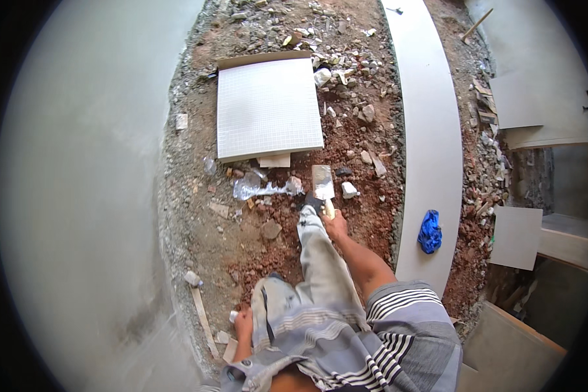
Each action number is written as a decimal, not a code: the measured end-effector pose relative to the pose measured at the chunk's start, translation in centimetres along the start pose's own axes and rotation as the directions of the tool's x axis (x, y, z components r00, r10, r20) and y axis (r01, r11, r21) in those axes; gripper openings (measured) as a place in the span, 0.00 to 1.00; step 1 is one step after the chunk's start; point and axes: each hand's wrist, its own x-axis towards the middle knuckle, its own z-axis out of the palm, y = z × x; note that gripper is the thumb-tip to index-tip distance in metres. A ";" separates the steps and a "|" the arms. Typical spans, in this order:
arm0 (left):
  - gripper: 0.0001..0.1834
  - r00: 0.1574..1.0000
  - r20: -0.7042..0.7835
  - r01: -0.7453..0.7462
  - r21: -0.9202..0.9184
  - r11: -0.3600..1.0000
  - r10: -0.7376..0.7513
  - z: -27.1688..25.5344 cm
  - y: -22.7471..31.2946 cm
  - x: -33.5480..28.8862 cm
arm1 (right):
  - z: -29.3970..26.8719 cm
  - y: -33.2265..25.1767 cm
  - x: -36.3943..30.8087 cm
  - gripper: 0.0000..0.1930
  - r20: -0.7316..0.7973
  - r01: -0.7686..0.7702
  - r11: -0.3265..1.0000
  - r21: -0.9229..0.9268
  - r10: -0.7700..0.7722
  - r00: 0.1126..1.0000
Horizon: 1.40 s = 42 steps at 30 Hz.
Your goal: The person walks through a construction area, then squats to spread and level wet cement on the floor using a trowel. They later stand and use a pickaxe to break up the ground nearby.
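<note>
My right hand (336,226) is closed around the pale handle of a trowel (322,181). Its flat, rectangular blade points away from me, smeared with whitish material, above the reddish soil by my dark shoe (313,200). Low at my left side, my left hand (243,325) has its fingers curled around a small white object (233,316), mostly covered, whose kind I cannot make out. Farther ahead lies a stack of white tiles (270,108) with a fine grid surface, brown cardboard along its far edge. A clear crumpled plastic bottle (247,186) rests just before the stack.
Stones and rubble (367,114) cover the ground. On the right runs a long pale strip (431,130) with a crumpled blue bag (430,232) on it. A plastered wall (91,196) rises at left. Loose boards (517,238) and a wooden stick (480,24) are at far right.
</note>
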 end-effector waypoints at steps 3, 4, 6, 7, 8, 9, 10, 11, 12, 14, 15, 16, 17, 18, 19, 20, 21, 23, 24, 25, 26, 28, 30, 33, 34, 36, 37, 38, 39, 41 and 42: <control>0.22 0.996 -0.024 0.085 -0.039 0.996 -0.086 2.3 3.4 -1.1 | 3.4 -4.3 10.3 0.29 0.059 0.033 0.996 -0.081 -0.029 0.998; 0.22 0.993 -0.045 0.106 -0.026 0.994 -0.107 3.0 4.4 -1.4 | 4.4 -6.0 13.7 0.29 0.054 0.077 0.995 -0.064 -0.074 0.996; 0.22 0.985 -0.091 0.149 0.022 0.989 -0.147 3.9 6.0 -2.1 | 6.4 -9.1 19.7 0.28 0.055 0.128 0.990 -0.065 -0.125 0.991; 0.22 0.979 -0.101 0.177 0.001 0.984 -0.176 4.3 6.7 -2.4 | 7.3 -10.6 22.4 0.27 0.052 0.141 0.987 -0.078 -0.137 0.989; 0.21 0.969 -0.100 0.225 0.001 0.974 -0.224 4.6 7.3 -2.8 | 8.1 -11.8 24.8 0.26 0.061 0.169 0.984 -0.057 -0.165 0.984; 0.21 0.945 -0.104 0.315 0.029 0.949 -0.311 4.9 7.8 -3.0 | 8.9 -12.9 26.9 0.26 0.059 0.190 0.981 -0.049 -0.187 0.981; 0.21 0.949 -0.107 0.300 0.014 0.954 -0.297 5.0 8.3 -3.3 | 9.6 -14.2 28.8 0.25 0.064 0.206 0.977 -0.054 -0.203 0.977; 0.21 0.945 -0.113 0.310 -0.003 0.951 -0.308 5.3 8.8 -3.3 | 10.2 -15.1 30.3 0.23 0.062 0.208 0.975 -0.072 -0.204 0.977; 0.22 0.940 -0.119 0.319 -0.018 0.948 -0.319 5.4 9.2 -3.5 | 10.6 -15.6 31.5 0.23 0.053 0.230 0.970 -0.075 -0.226 0.973; 0.22 0.938 -0.128 0.325 -0.009 0.946 -0.323 5.7 10.1 -3.3 | 11.4 -16.6 33.2 0.21 0.052 0.225 0.970 -0.090 -0.221 0.974; 0.22 0.939 -0.130 0.322 0.014 0.947 -0.318 5.8 10.4 -3.2 | 11.7 -16.9 33.7 0.21 0.043 0.269 0.961 -0.066 -0.266 0.963; 0.22 0.941 -0.134 0.317 0.036 0.948 -0.310 5.8 10.7 -3.0 | 12.0 -17.1 34.2 0.22 0.044 0.277 0.959 -0.060 -0.274 0.961; 0.22 0.937 -0.120 0.335 0.050 0.941 -0.328 5.9 10.9 -2.8 | 12.2 -17.3 34.5 0.23 0.031 0.268 0.962 -0.056 -0.267 0.963; 0.23 0.932 -0.106 0.353 0.066 0.933 -0.346 5.8 11.1 -2.6 | 12.4 -17.4 34.8 0.23 0.025 0.304 0.952 -0.034 -0.304 0.953; 0.24 0.914 -0.098 0.403 0.129 0.906 -0.393 5.7 11.2 -2.4 | 12.6 -17.5 35.2 0.25 0.007 0.321 0.947 -0.017 -0.321 0.947; 0.24 0.927 -0.090 0.371 0.070 0.926 -0.364 5.6 11.4 -2.3 | 12.7 -17.6 35.4 0.26 0.011 0.297 0.955 -0.014 -0.297 0.955; 0.24 0.929 -0.087 0.366 0.055 0.929 -0.360 5.6 11.7 -2.2 | 12.8 -17.5 35.4 0.28 0.005 0.329 0.944 -0.016 -0.329 0.944; 0.23 0.936 -0.088 0.348 0.072 0.935 -0.342 5.2 12.6 -2.0 | 12.5 -17.2 35.8 0.32 0.056 0.275 0.959 -0.065 -0.272 0.961; 0.22 0.940 -0.090 0.336 0.100 0.936 -0.328 4.9 13.2 -1.9 | 12.0 -16.7 35.5 0.34 0.060 0.288 0.954 -0.086 -0.283 0.957; 0.21 0.938 -0.073 0.346 0.120 0.930 -0.339 4.4 14.2 -1.8 | 11.2 -16.3 35.2 0.37 0.124 0.258 0.966 -0.017 -0.254 0.959; 0.21 0.949 -0.105 0.308 0.104 0.946 -0.297 4.1 15.4 -1.4 | 10.0 -15.7 34.5 0.40 0.144 0.304 0.950 -0.067 -0.292 0.945; 0.21 0.944 -0.122 0.317 0.090 0.944 -0.305 2.8 18.5 -0.8 | 6.7 -14.4 32.1 0.43 0.181 0.313 0.944 -0.105 -0.291 0.939; 0.21 0.966 -0.072 0.255 0.084 0.963 -0.249 0.8 22.5 0.8 | 1.5 -12.9 28.8 0.42 0.225 0.307 0.951 -0.042 -0.291 0.930; 0.19 0.982 0.067 0.186 -0.238 0.953 -0.175 -1.1 29.7 3.6 | -9.0 -11.5 25.0 0.38 0.372 0.293 0.949 -0.115 -0.232 0.899; 0.18 0.981 0.108 0.191 -0.350 0.917 -0.163 -1.6 32.1 4.5 | -12.8 -11.3 24.4 0.37 0.405 0.198 0.972 -0.128 -0.131 0.905; 0.17 0.990 0.120 0.117 -0.399 0.909 -0.074 -2.1 36.6 5.9 | -20.0 -10.5 23.1 0.36 0.366 0.067 0.986 -0.151 -0.007 0.930; 0.17 0.985 0.172 0.090 -0.368 0.926 -0.028 -2.4 38.8 6.9 | -23.3 -10.0 22.6 0.35 0.284 0.066 0.991 -0.114 -0.031 0.958; 0.17 0.976 0.219 0.062 -0.304 0.951 0.006 -2.8 41.0 7.9 | -26.3 -9.4 22.3 0.31 0.151 0.048 0.995 -0.084 -0.035 0.988; 0.17 0.968 0.251 0.031 -0.217 0.976 0.025 -3.6 42.6 8.5 | -29.5 -8.6 22.2 0.28 0.063 0.056 0.990 -0.132 -0.048 0.997; 0.17 0.960 0.279 0.017 -0.186 0.982 0.036 -3.9 46.4 10.4 | -34.3 -6.3 21.1 0.22 -0.236 0.029 0.993 0.111 -0.002 0.972; 0.17 0.953 0.289 -0.030 -0.193 0.981 0.086 -4.1 48.3 11.2 | -36.1 -5.4 20.6 0.14 -0.277 -0.038 0.950 0.311 0.129 0.952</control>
